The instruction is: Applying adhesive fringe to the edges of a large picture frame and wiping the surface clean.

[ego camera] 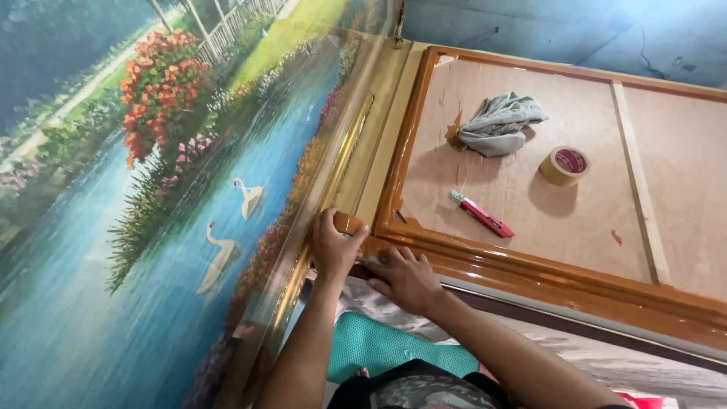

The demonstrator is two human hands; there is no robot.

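Two hands at the corner of a glossy framed board.

The left hand (333,246) curls shut around a brown tape roll (349,223) at the lacquered orange frame (530,274); the right hand (405,276) lies flat, fingers spread, holding nothing. On the matte plywood: one crumpled grey rag (498,123), one tan tape roll (565,166), one red cutter (482,214). Frame's far end is cut off.

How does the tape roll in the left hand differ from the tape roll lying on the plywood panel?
The roll in the left hand is brown, pressed against the frame's corner and mostly hidden by fingers. The roll on the plywood panel is tan with a red core, lies untouched beside the red utility knife, and shows whole, looking larger. Both are round rolls of tape.
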